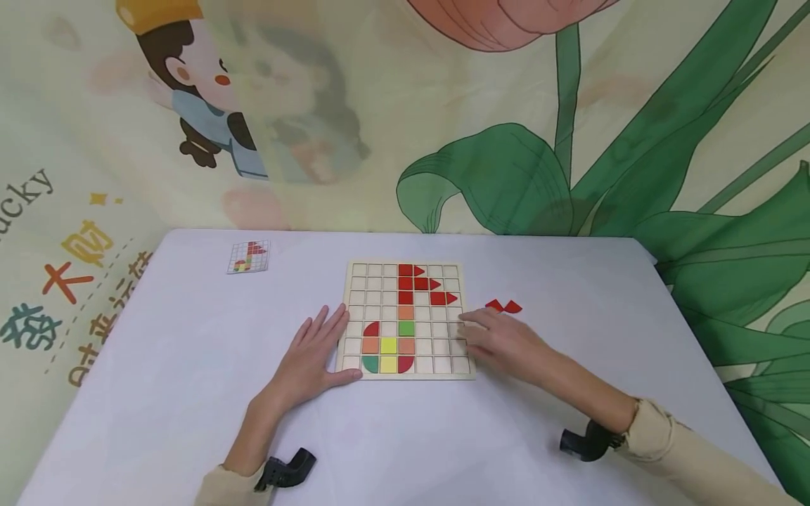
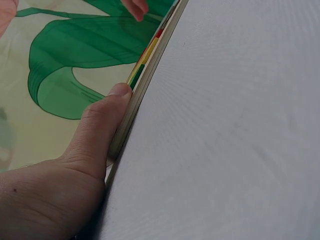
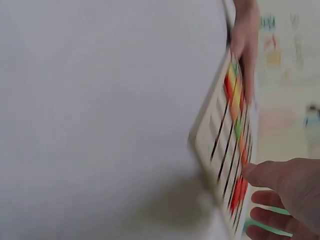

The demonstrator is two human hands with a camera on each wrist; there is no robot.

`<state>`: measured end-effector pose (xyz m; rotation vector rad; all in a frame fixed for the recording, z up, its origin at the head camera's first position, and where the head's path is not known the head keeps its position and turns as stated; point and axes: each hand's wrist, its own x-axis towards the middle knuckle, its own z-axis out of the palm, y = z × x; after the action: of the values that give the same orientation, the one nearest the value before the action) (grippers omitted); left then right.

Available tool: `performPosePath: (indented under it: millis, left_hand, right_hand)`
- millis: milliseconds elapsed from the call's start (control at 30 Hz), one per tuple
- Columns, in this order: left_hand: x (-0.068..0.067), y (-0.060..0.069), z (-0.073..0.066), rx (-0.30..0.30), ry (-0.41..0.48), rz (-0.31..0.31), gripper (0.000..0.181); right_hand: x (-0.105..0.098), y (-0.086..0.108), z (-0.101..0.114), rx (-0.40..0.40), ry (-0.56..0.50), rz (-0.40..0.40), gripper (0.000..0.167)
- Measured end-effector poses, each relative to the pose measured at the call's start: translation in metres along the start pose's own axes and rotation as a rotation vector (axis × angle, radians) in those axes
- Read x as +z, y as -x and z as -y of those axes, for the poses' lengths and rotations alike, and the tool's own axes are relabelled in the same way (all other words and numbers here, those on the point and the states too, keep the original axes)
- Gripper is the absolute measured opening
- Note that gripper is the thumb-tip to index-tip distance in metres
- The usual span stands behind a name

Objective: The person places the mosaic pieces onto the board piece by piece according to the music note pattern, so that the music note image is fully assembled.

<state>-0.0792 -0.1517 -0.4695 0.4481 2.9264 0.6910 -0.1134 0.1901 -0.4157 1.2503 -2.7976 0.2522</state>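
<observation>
A square grid board (image 1: pixel 436 341) lies on the table, partly filled with red, orange, yellow and green pieces. Against its left edge rests my left hand (image 1: pixel 310 358), fingers extended and thumb on the near left corner. The left wrist view shows that thumb (image 2: pixel 97 125) touching the board's rim beside a green piece. My right hand (image 1: pixel 512 344) hovers at the board's right edge, its fingertips over the outer squares. In the right wrist view its thumb (image 3: pixel 272 175) and fingers stand apart, with no piece visible between them. Two red pieces (image 1: pixel 511 307) lie just beyond this hand.
A small pattern card (image 1: pixel 249 257) with a similar coloured grid picture lies at the table's far left. The white table (image 1: pixel 158 393) ends at a printed backdrop (image 1: pixel 380 204) of leaves and cartoon figures. Black wrist cameras (image 1: pixel 287 469) sit on both wrists.
</observation>
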Motion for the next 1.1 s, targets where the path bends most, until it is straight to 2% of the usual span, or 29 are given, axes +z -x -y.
performPosePath:
  millis: [167,300,367,667,833,900,967,1100]
  left_hand:
    - [-0.002,0.002,0.002,-0.005,-0.001,-0.005,0.103]
    - [-0.002,0.003,0.003,-0.004,-0.003,0.001,0.103]
    - [-0.001,0.003,0.003,-0.004,-0.003,0.002,0.103]
    - [0.001,0.0,0.002,0.002,-0.001,-0.002,0.103]
    - [0.002,0.0,0.001,0.004,-0.002,-0.006,0.103]
    - [0.003,0.0,0.001,0.004,0.0,-0.007,0.103]
    - [0.003,0.0,0.001,0.003,0.0,-0.009,0.104]
    - [0.003,0.0,0.001,0.001,-0.005,-0.008,0.104]
  right_hand:
    - [0.0,0.008,-0.046,0.175,-0.038,-0.004,0.026]
    - [0.008,0.006,-0.063,0.275,-0.091,0.067,0.02]
    - [0.012,0.006,-0.067,0.288,-0.107,0.076,0.018]
    - [0.024,0.01,-0.083,0.19,-0.091,-0.081,0.019]
    - [0.027,0.003,-0.078,0.155,-0.189,-0.193,0.017]
    - [0.025,-0.006,-0.071,0.146,-0.224,-0.19,0.016]
    - [0.021,-0.019,-0.063,0.139,-0.235,-0.151,0.017]
    - [0.02,-0.047,-0.051,0.086,-0.2,-0.081,0.02]
